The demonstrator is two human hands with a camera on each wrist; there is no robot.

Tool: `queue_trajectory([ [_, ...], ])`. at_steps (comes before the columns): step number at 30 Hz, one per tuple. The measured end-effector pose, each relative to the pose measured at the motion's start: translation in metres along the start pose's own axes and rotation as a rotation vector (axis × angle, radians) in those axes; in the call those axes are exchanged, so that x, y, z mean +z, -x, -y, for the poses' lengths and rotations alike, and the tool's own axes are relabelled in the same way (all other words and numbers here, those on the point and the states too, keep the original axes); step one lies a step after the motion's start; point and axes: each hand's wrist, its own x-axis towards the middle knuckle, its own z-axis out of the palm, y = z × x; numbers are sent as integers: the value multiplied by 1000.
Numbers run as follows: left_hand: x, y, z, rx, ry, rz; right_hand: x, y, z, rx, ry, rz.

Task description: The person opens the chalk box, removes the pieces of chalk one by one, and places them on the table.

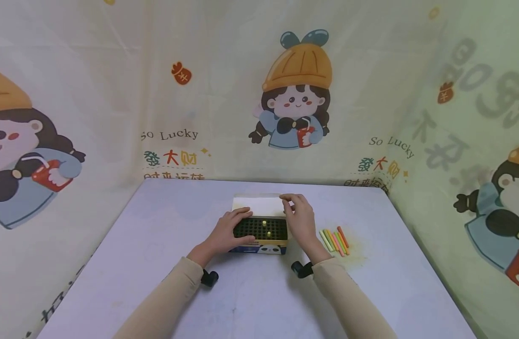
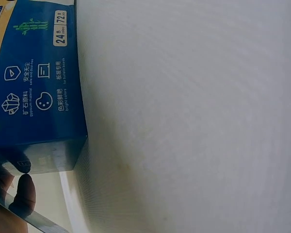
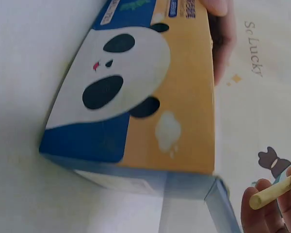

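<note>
A blue and yellow chalk box [image 1: 269,249] with a panda face stands in the middle of the table, its white lid [image 1: 263,207] folded back. Two pale yellow chalk sticks [image 1: 264,223] stand in its black holed insert [image 1: 246,227]. My left hand [image 1: 225,233] grips the box's left end, thumb along the front and fingers toward the back. Above the right end of the lid, my right hand [image 1: 300,219] pinches a chalk stick [image 3: 271,192], pale yellow in the right wrist view. In the left wrist view, the box's printed front [image 2: 36,92] shows beside a fingertip [image 2: 24,194].
Several coloured chalk sticks [image 1: 335,241], green, yellow, pink, orange and red, lie in a row right of the box. Yellowish dust marks the white table [image 1: 259,301] around them. Printed curtains [image 1: 225,94] surround the table's back and sides.
</note>
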Motion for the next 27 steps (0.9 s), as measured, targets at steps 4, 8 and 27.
queue_trajectory([
  [4, 0, 1, 0, 4, -4, 0, -5, -2, -7, 22, 5, -17],
  [8, 0, 1, 0, 6, -6, -2, -9, -4, -15, 57, 12, -30],
  [27, 0, 2, -3, -6, 9, -4, -21, -5, -37, 186, -3, -55],
])
